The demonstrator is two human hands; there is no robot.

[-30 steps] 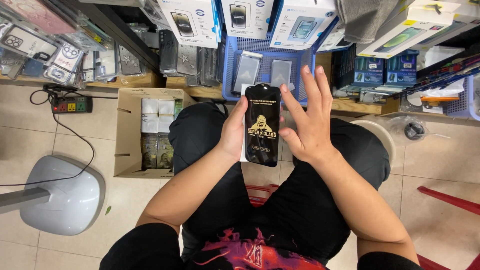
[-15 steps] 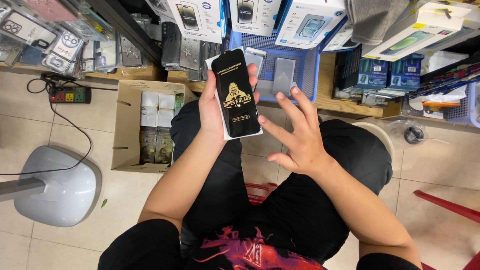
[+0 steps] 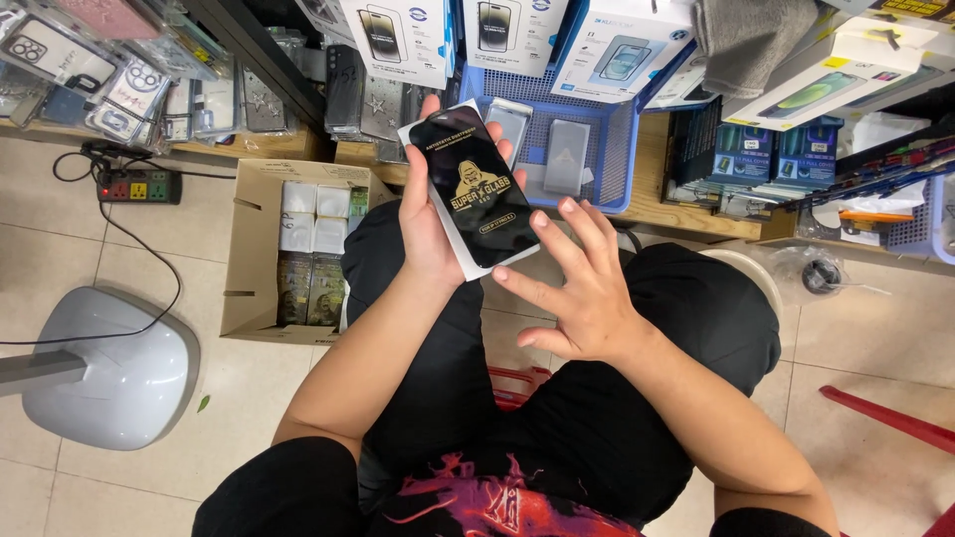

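My left hand (image 3: 430,224) holds a flat black package (image 3: 470,189) with a gold emblem on its face, tilted and raised over my lap in front of the shelf. My right hand (image 3: 582,288) hovers just below and to the right of it, fingers spread, holding nothing; its fingertips are close to the package's lower edge. Behind the package stands a blue plastic basket (image 3: 607,149) with two flat grey packs in it.
An open cardboard box (image 3: 254,254) with white and dark packets stands on the floor at my left knee. A power strip (image 3: 139,186) and cable lie further left, near a grey fan base (image 3: 109,368). Shelves of boxed phone accessories (image 3: 617,45) fill the back. A red stool (image 3: 512,383) shows between my legs.
My left hand has lifted the black package up and to the left, tilting it. My right hand came off the package and dropped lower, fingers still spread.
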